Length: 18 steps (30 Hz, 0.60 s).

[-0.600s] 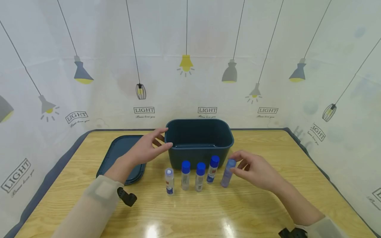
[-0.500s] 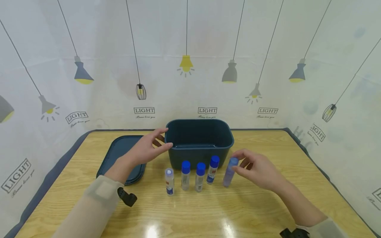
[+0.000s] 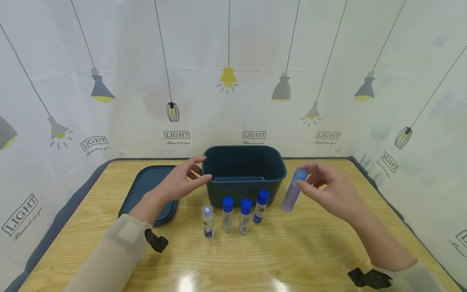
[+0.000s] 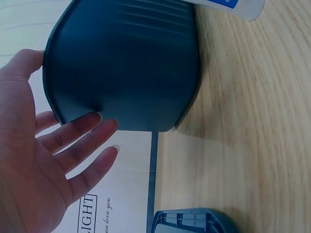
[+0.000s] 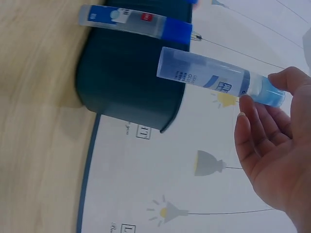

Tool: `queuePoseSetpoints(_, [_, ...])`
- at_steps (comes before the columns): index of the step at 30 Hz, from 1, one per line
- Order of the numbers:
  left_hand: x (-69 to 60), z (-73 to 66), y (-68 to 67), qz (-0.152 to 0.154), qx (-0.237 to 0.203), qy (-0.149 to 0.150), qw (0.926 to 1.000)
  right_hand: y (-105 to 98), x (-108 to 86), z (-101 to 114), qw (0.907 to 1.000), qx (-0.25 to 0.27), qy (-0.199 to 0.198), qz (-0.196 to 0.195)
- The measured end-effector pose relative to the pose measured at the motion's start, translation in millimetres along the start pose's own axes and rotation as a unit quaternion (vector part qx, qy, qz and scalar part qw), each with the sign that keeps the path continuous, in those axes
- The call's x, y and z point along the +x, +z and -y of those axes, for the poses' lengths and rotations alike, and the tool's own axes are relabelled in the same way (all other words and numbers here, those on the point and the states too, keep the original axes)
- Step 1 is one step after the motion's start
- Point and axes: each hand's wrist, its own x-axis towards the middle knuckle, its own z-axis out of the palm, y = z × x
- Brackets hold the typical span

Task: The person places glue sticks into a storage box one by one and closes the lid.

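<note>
Pinched by its light-blue cap between thumb and fingers, a translucent purple-blue glue tube [image 3: 292, 194] [image 5: 206, 74] tilts in my right hand [image 3: 333, 192] [image 5: 277, 141], right of the dark teal bin [image 3: 244, 190] [image 4: 121, 68] [image 5: 129, 73]. My left hand [image 3: 178, 180] [image 4: 53, 136] rests at the bin's left end, thumb and a finger touching the rim, the other fingers loosely spread. Before the bin stand a clear-capped tube [image 3: 208, 223] and three blue-capped tubes, the rightmost [image 3: 260, 209] [image 5: 136, 22] nearest the bin's front wall.
A dark teal lid [image 3: 151, 182] [image 4: 189, 221] lies on the wooden table [image 3: 226, 263] left of the bin, partly behind my left forearm. Behind the table hangs a white curtain [image 3: 197, 52] printed with lamps.
My right hand has moved right and away from me with the purple-blue tube, raising it off the table. The left hand and the other tubes have stayed in place.
</note>
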Motion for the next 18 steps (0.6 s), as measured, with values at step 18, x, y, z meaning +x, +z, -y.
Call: queuePoseSetpoints(18, [0.6, 0.9, 1.3, -0.002, -0.015, 0.002, 0.9999, -12, 49.7, 25, 0.9988, 0.015, -0.006, -0.045])
